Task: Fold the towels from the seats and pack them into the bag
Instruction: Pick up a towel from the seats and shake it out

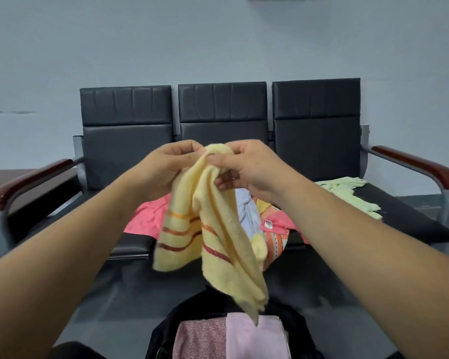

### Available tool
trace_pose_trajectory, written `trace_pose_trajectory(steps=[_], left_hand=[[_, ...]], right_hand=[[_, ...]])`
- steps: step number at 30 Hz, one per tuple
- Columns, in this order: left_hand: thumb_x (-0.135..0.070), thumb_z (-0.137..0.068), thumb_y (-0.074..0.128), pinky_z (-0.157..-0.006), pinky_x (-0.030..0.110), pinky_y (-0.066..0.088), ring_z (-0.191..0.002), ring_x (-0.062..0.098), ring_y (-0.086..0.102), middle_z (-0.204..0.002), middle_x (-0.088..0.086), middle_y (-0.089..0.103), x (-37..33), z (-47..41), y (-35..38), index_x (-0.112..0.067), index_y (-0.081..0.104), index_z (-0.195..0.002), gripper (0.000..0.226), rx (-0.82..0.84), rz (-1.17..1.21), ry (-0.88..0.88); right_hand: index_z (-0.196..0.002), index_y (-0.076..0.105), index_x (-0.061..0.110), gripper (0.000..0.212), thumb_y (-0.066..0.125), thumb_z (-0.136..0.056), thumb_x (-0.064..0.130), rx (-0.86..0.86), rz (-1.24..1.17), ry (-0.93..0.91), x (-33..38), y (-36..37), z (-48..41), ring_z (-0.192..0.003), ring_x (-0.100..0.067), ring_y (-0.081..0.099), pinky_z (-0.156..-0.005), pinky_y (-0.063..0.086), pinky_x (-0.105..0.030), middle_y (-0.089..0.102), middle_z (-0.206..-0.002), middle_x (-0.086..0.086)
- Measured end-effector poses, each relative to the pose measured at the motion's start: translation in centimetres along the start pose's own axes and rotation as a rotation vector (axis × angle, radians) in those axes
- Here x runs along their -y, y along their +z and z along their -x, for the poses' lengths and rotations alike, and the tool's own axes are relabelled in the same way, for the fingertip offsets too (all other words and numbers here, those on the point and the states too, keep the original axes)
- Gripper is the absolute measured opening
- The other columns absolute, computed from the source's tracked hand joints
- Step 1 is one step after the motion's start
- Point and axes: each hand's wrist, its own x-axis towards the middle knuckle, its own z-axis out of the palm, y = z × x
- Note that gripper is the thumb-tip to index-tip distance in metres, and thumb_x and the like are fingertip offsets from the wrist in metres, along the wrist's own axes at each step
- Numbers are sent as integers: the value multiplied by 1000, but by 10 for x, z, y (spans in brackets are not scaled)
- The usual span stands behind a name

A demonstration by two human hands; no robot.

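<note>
A yellow towel (213, 239) with orange and red stripes hangs in the air in front of the middle seat. My left hand (166, 167) and my right hand (246, 169) both pinch its top edge, close together. Behind it on the black seats (130, 156) lies a heap of towels: a pink one (148, 216), a pale blue one (246, 211) and a patterned orange one (275, 237). A light green towel (347, 193) lies on the right seat. Below, an open black bag (166, 330) holds folded pink towels (228, 338).
The three-seat bench has brown wooden armrests at the left (29, 182) and right (415, 164) on grey metal frames. A grey wall stands behind it. A dark table edge (0, 177) shows at far left. The floor is dark grey.
</note>
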Motion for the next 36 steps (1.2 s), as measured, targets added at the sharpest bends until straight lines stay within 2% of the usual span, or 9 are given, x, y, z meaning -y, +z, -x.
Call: trace_pose_trajectory(steps=[6, 10, 14, 18, 21, 24, 26, 31, 36], left_hand=[[-19, -92, 68, -87, 38, 58, -96, 32, 71, -102, 15, 74, 14, 15, -13, 4, 63, -105, 27, 95, -434, -304], [-21, -89, 69, -67, 35, 54, -74, 25, 61, -82, 11, 65, 20, 11, -6, -6, 62, -92, 18, -32, -284, -209], [-18, -93, 70, -53, 28, 50, -58, 19, 59, -71, 8, 61, 9, -1, 16, -7, 70, -89, 12, 85, -475, -198], [-25, -90, 76, -69, 32, 49, -73, 19, 60, -80, 7, 66, 7, -8, 22, -7, 73, -92, 18, 119, -541, -210], [-24, -86, 79, -84, 37, 55, -85, 24, 70, -93, 9, 74, 10, -5, 14, -10, 74, -94, 17, 196, -509, -296], [-18, -93, 71, -95, 38, 56, -96, 25, 73, -104, 12, 76, 19, -4, 6, -5, 71, -105, 18, 174, -595, -301], [-17, -95, 68, -88, 38, 52, -86, 23, 69, -94, 10, 73, 23, -6, 2, -1, 67, -99, 17, 97, -538, -256], [-27, -84, 76, -65, 32, 46, -67, 20, 56, -75, 8, 58, 21, -13, 7, -3, 61, -93, 30, -12, -166, -210], [-28, -80, 76, -69, 28, 54, -74, 19, 65, -83, 9, 67, 9, -15, 24, -5, 69, -87, 24, 118, -342, -252]], right_hand=[[-102, 66, -7, 15, 66, -95, 6, -159, 161, 127, -29, -34, -4, -55, -15, 57, -50, 51, -27, 61, -70, -11], [-80, 65, 0, 26, 81, -85, 20, 136, 666, 315, -47, -54, 8, -48, -14, 37, -52, 29, -27, 45, -54, 2], [-111, 70, 9, 27, 75, -91, 28, 332, 336, 333, -44, -34, 11, -56, -14, 34, -51, 33, -22, 58, -72, 7], [-88, 58, 5, 24, 68, -97, 25, 351, 369, 213, -43, -29, 3, -53, -13, 22, -47, 25, -21, 29, -59, 5], [-92, 53, -16, 38, 68, -96, 19, 194, 280, 150, -44, -44, -5, -53, -14, 26, -49, 26, -24, 30, -61, -1], [-98, 63, -12, 31, 71, -92, 18, 4, 216, 129, -47, -56, -9, -59, -13, 35, -54, 31, -26, 41, -74, -8], [-94, 62, 1, 21, 71, -88, 19, -56, 300, 145, -50, -60, -10, -66, -17, 41, -60, 37, -31, 45, -82, -12], [-108, 65, -18, 35, 73, -90, 11, 14, 196, 155, -56, -60, -6, -93, -33, 68, -86, 59, -39, 56, -124, -28], [-89, 77, 7, 14, 72, -93, 20, 246, 231, 181, -42, -40, 1, -81, -16, 66, -81, 57, -31, 69, -87, -4]])
